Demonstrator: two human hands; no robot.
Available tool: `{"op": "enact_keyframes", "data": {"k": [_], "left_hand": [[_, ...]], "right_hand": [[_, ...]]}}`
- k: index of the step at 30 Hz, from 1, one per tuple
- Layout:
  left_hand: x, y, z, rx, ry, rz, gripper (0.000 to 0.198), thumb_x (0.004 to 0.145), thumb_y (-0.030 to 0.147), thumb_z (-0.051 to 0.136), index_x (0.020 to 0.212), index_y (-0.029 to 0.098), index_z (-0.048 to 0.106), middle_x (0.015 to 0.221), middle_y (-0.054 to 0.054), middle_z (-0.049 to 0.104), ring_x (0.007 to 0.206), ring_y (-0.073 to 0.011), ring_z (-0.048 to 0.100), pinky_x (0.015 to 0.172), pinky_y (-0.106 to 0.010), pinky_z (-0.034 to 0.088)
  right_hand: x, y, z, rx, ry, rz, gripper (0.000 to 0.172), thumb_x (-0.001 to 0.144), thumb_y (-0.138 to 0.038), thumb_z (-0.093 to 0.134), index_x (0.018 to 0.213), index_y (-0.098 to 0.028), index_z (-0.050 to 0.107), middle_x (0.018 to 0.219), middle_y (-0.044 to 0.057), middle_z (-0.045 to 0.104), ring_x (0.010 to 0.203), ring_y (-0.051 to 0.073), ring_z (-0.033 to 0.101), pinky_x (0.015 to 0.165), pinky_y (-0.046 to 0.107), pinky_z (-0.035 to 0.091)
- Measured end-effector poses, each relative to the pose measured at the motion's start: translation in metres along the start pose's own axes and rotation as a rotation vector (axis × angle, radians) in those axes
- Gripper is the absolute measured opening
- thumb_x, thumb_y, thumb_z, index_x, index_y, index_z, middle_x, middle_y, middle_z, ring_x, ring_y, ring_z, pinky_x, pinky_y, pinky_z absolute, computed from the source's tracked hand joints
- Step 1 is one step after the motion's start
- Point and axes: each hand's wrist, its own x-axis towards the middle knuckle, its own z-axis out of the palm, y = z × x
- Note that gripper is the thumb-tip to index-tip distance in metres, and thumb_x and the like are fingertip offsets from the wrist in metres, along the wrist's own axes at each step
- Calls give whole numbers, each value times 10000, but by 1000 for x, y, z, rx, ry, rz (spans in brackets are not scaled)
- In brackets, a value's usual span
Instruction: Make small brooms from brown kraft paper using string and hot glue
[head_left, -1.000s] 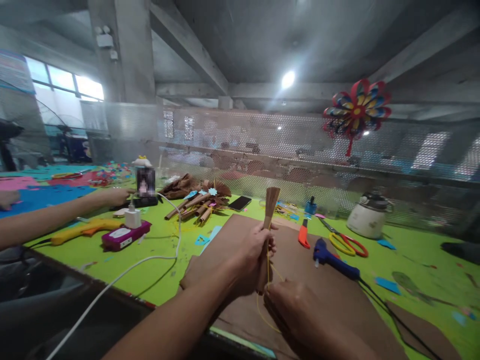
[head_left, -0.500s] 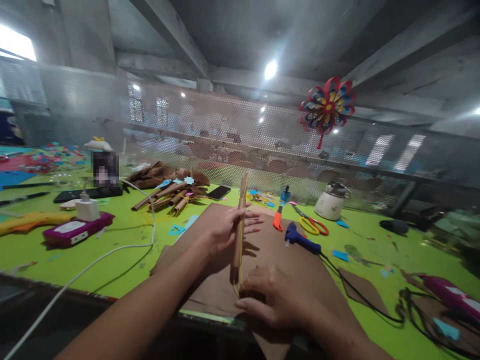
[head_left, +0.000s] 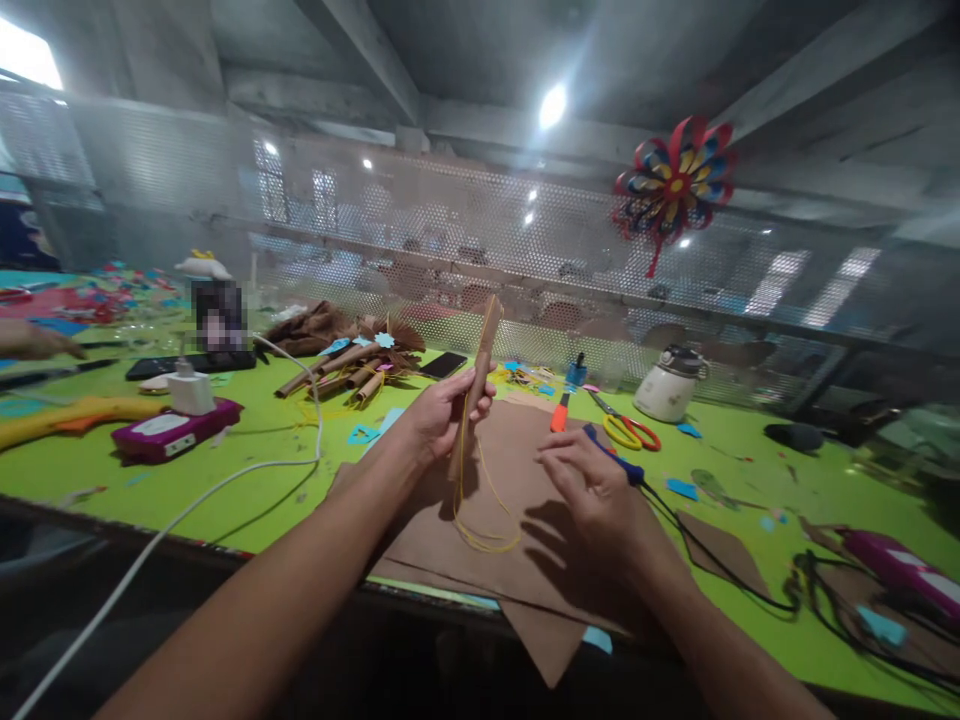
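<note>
My left hand (head_left: 439, 418) is closed around a rolled brown paper tube (head_left: 486, 345), held tilted above the work surface. A loop of yellow string (head_left: 491, 545) hangs from the tube over the brown paper sheets (head_left: 427, 545). My right hand (head_left: 604, 500) is over the right part of those sheets, fingers loosely stretched with nothing between them. Just behind it lies a blue glue gun (head_left: 630, 470), partly hidden by the hand; I cannot tell whether they touch. An orange-handled tool (head_left: 559, 415) and scissors with yellow and orange handles (head_left: 630, 432) lie beyond.
Brown paper rolls (head_left: 367, 380) are piled at the back left near a phone (head_left: 444, 366). A white cable (head_left: 247, 465) crosses the left side by a purple power strip (head_left: 176, 430). A white kettle (head_left: 667, 385) stands back right. Another person's hand (head_left: 37, 340) shows far left.
My right hand has left the string at the tube's lower end and moved right toward the glue gun. My left hand has closed around the tube and raised it. Another person's hand has appeared far left.
</note>
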Motion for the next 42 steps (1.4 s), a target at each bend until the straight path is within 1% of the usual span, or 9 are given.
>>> {"op": "enact_keyframes", "data": {"k": [7,13,17,21,26,31,34,37,42], "left_hand": [[-5,8,14,-1,-102,90,256,880,199,495,1082,98,615,709,-54,594,600,-111,547,488,-172,429],[-3,19,30,-12,-180,189,277,924,209,430,1123,114,597,742,-55,610,619,-110,547,514,-187,445],[-4,26,35,11,-165,185,268,936,203,402,1117,128,584,757,-50,617,594,-104,555,494,-181,447],[-7,36,41,15,-186,105,239,935,211,401,1090,153,574,720,-20,588,489,-71,501,456,-175,430],[-7,40,42,99,-145,86,292,915,382,480,1088,162,563,660,20,551,369,-35,392,350,-151,353],[6,25,32,156,59,93,293,803,320,672,989,120,566,649,18,553,439,-27,455,345,-92,301],[13,13,25,156,93,90,226,835,315,632,925,118,565,674,-10,581,521,-57,535,409,-108,395],[14,4,21,163,152,56,181,863,277,590,946,116,577,752,-54,629,683,-119,629,623,-213,540],[8,1,22,148,111,-4,225,889,269,530,1041,106,562,886,-142,671,802,-217,663,737,-378,551]], "right_hand": [[44,37,-1,328,-118,400,292,727,-346,675,948,-155,668,904,97,671,825,210,601,673,351,491],[97,42,31,543,-141,385,583,633,-282,739,1175,-225,533,1179,90,587,1070,209,528,856,354,421],[111,36,60,725,-278,401,464,626,-319,717,1059,-253,560,989,32,637,909,189,583,754,337,445],[102,24,78,841,-440,455,284,613,-390,724,704,-180,555,624,-13,576,592,138,551,620,323,455],[81,12,65,839,-341,412,373,757,-529,614,664,-179,525,398,-117,321,380,57,284,483,239,354],[59,16,44,703,-205,340,461,827,-597,497,825,-145,591,372,-83,430,346,69,318,400,208,224],[43,23,47,555,-201,343,549,822,-663,435,831,-139,601,360,-77,429,322,64,270,383,211,194],[30,29,54,438,-230,319,607,818,-707,383,804,-143,608,381,-68,414,342,72,305,398,215,236],[15,32,65,353,-283,294,600,833,-706,357,666,-164,553,445,-63,354,403,75,307,407,212,244]]}}
